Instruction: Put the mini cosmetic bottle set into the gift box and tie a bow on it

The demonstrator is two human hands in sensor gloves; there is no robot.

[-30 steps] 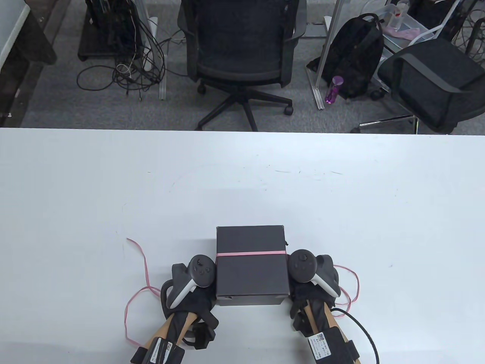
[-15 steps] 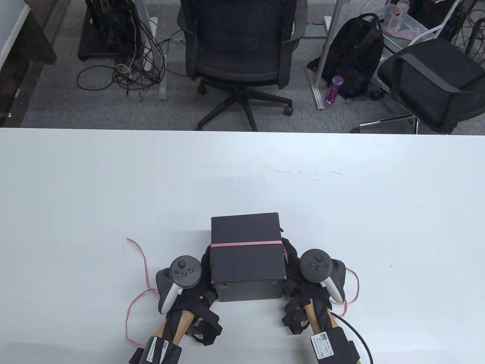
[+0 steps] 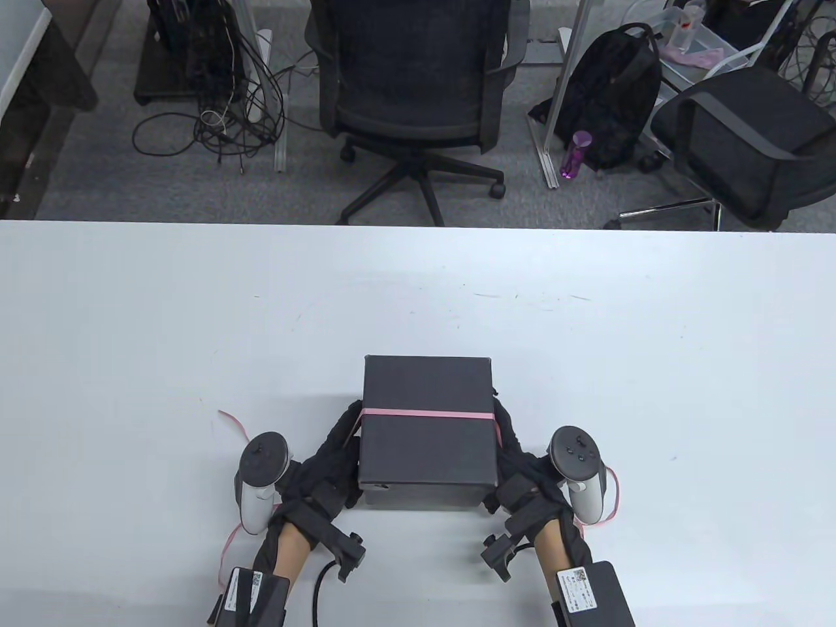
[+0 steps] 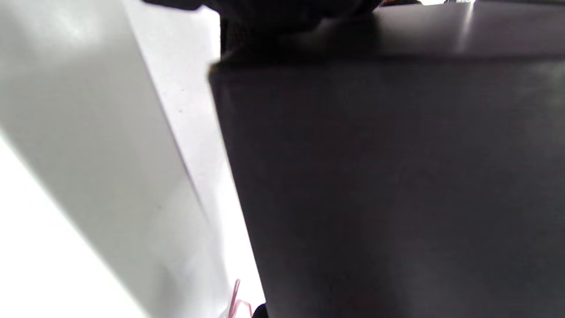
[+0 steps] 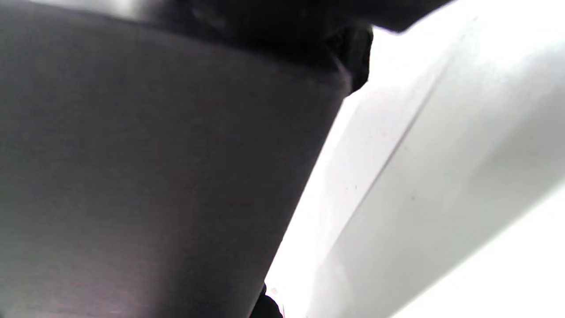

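Note:
The black gift box [image 3: 428, 431] is closed, with a pink ribbon [image 3: 428, 413] running across its lid. My left hand [image 3: 330, 457] holds its left side and my right hand [image 3: 516, 460] its right side. On each hand the fingers lie along the wall and the thumb sits at the near corner. The ribbon's loose ends trail on the table behind both wrists, one at the left [image 3: 232, 424] and one at the right [image 3: 612, 496]. Both wrist views are filled by the box's dark wall [image 4: 397, 176] [image 5: 154, 176]. No bottles are visible.
The white table [image 3: 196, 313] stretches wide around the box. Beyond its far edge stand two office chairs [image 3: 418, 85], a backpack [image 3: 614, 98] and tangled cables [image 3: 222, 111] on the floor.
Both hands have rolled outward so the trackers now sit away from the box. The box has shifted slightly away from me and looks raised.

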